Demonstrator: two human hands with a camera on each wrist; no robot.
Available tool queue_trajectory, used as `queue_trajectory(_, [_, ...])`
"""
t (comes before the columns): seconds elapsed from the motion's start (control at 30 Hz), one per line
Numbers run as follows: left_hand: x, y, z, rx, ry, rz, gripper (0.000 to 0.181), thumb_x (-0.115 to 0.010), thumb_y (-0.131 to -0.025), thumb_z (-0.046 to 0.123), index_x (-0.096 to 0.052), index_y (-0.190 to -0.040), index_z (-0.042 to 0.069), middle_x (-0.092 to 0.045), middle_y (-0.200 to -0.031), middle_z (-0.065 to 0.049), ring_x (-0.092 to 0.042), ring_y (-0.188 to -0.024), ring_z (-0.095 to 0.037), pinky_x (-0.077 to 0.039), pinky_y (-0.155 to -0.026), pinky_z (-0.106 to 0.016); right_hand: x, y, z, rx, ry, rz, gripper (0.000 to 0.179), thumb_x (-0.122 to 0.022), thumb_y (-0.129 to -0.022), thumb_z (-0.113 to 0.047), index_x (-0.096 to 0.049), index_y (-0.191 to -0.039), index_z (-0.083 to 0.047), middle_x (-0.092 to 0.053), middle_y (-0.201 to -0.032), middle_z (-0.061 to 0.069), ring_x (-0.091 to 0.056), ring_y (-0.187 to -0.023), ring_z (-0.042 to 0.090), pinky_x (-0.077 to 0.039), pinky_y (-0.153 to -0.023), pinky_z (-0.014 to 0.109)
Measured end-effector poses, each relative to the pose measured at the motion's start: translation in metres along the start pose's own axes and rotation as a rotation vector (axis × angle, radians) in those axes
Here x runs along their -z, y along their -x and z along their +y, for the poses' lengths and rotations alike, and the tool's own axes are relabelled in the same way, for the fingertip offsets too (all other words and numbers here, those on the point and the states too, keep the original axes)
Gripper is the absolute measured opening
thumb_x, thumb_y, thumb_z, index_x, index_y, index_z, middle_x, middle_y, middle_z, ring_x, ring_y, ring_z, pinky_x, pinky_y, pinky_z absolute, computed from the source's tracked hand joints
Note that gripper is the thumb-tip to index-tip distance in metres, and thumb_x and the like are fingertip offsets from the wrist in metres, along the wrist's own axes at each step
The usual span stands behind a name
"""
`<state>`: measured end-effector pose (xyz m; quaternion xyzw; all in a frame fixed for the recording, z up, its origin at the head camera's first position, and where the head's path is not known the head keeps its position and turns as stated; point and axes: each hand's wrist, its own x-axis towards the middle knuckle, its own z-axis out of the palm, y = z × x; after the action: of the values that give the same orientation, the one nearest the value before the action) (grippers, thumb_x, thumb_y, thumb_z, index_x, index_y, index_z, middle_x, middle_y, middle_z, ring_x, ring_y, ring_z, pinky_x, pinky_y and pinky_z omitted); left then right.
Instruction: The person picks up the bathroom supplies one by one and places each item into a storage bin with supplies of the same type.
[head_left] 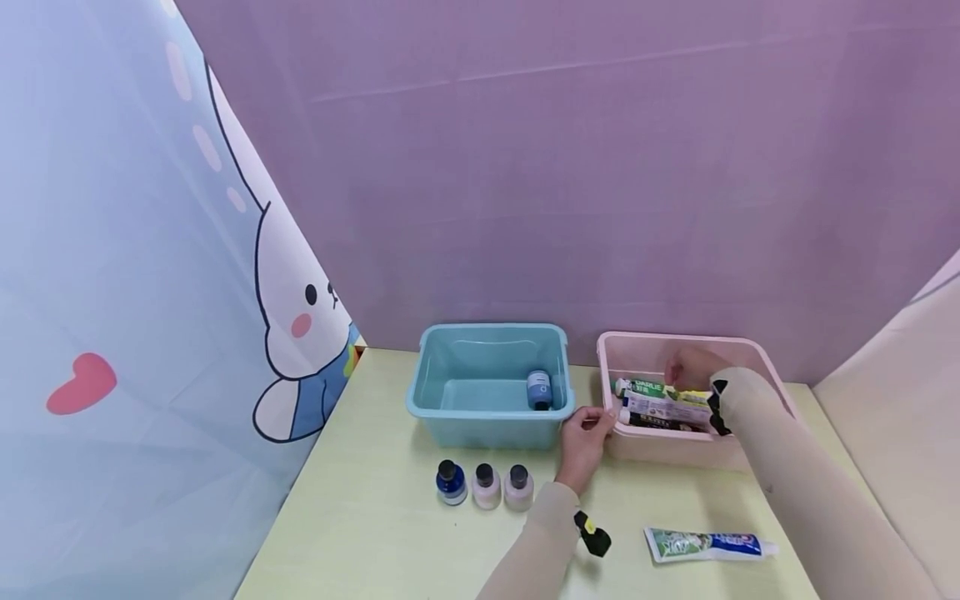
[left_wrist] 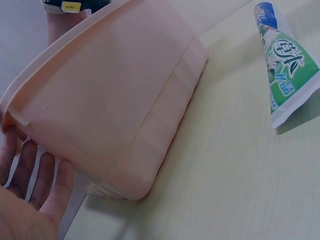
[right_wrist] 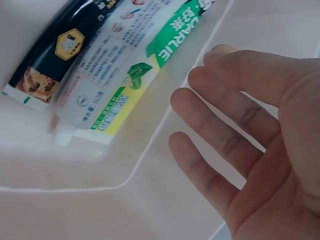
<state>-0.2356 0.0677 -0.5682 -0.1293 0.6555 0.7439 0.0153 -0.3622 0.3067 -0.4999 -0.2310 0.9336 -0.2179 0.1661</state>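
At the front-left corner of the pink basket (head_left: 675,450), my left hand (head_left: 582,450) pinches the rim; the other fingers (left_wrist: 60,185) extend beside the basket's side. My right hand (head_left: 693,369) hovers inside the basket, its loosely bent fingers holding nothing. Below it lie toothpaste tubes side by side: a green-and-yellow Darlie tube (right_wrist: 172,35), a white printed tube (right_wrist: 100,65) and a black tube (right_wrist: 62,45). Another toothpaste tube (head_left: 705,544), green and blue, lies on the table in front of the basket.
A light-blue basket (head_left: 491,429) stands left of the pink one, with a blue bottle (head_left: 538,388) inside. In front of it stand a dark-blue bottle (head_left: 452,483) and two pale pink bottles (head_left: 486,490). A purple cloth (head_left: 570,183) hangs behind the table (head_left: 360,500).
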Motion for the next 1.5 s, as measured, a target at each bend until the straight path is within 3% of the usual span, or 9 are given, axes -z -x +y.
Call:
queue_trajectory(0.2, [0.001, -0.001, 0.001, 0.003, -0.019, 0.003, 0.016, -0.077, -0.092, 0.029, -0.072, -0.100, 0.016, -0.066, -0.098, 0.004, -0.061, -0.088, -0.012, -0.061, -0.084, -0.033, 0.012, 0.008, -0.008, 0.045, 0.027, 0.029, 0.011, -0.065, -0.088, 0.000, -0.073, -0.086, -0.007, -0.071, -0.086, 0.004, -0.059, -0.081, 0.016, -0.052, -0.075, 0.033])
queue_trajectory(0.3, [0.001, -0.001, 0.001, 0.002, -0.030, 0.001, 0.016, -0.076, -0.093, 0.031, -0.072, -0.100, 0.017, -0.067, -0.099, 0.004, -0.062, -0.089, -0.012, -0.061, -0.083, -0.030, 0.017, 0.015, -0.016, 0.011, 0.022, 0.049, 0.012, -0.062, -0.091, -0.003, -0.074, -0.091, -0.007, -0.070, -0.090, 0.002, -0.059, -0.085, 0.017, -0.051, -0.079, 0.035])
queue_trajectory(0.53, [0.001, -0.001, 0.000, 0.009, -0.032, -0.004, 0.015, -0.076, -0.093, 0.031, -0.072, -0.100, 0.018, -0.067, -0.099, 0.005, -0.063, -0.089, -0.012, -0.061, -0.083, -0.030, 0.023, 0.031, -0.031, 0.023, 0.055, 0.109, 0.011, -0.063, -0.095, -0.008, -0.074, -0.096, -0.008, -0.071, -0.091, 0.001, -0.060, -0.084, 0.015, -0.051, -0.077, 0.034])
queue_trajectory(1.03, [0.002, -0.002, -0.001, 0.011, -0.024, -0.010, 0.014, -0.075, -0.094, 0.031, -0.071, -0.099, 0.019, -0.066, -0.098, 0.005, -0.062, -0.089, -0.012, -0.061, -0.087, -0.036, 0.011, 0.068, -0.044, 0.059, 0.068, 0.277, 0.012, -0.072, -0.092, -0.007, -0.075, -0.089, -0.019, -0.072, -0.085, -0.007, -0.059, -0.076, 0.007, -0.050, -0.071, 0.028])
queue_trajectory(1.5, [0.002, 0.000, -0.003, -0.010, -0.029, -0.015, 0.016, -0.076, -0.093, 0.031, -0.071, -0.099, 0.017, -0.067, -0.097, 0.003, -0.062, -0.087, -0.012, -0.061, -0.084, -0.035, -0.018, 0.114, -0.047, 0.102, 0.014, 0.473, 0.009, -0.075, -0.089, -0.002, -0.075, -0.095, -0.009, -0.070, -0.088, -0.001, -0.054, -0.076, -0.004, -0.052, -0.067, 0.021])
